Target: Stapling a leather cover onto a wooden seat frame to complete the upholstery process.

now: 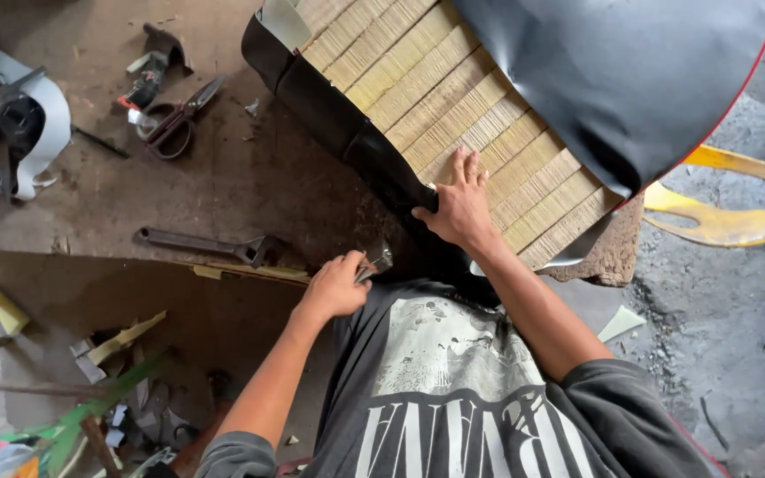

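Observation:
A seat base of tan ribbed slats (453, 106) lies tilted on a brown worktable (223, 186). A black cover with red piping (630, 71) is folded back over its far part, and a black strip (329, 106) runs along its left edge. My right hand (460, 205) presses flat on the slats at the near corner, fingers spread, thumb on the black strip. My left hand (336, 288) is closed around a small metal tool (375, 260) just below that corner, close to my chest.
Scissors (174, 119), a black and red tool (148, 80) and an adjustable wrench (205, 243) lie on the table. A white strap roll (42, 133) sits at the far left. Scraps (117, 341) litter the floor below, and a yellow plastic piece (728, 217) stands at right.

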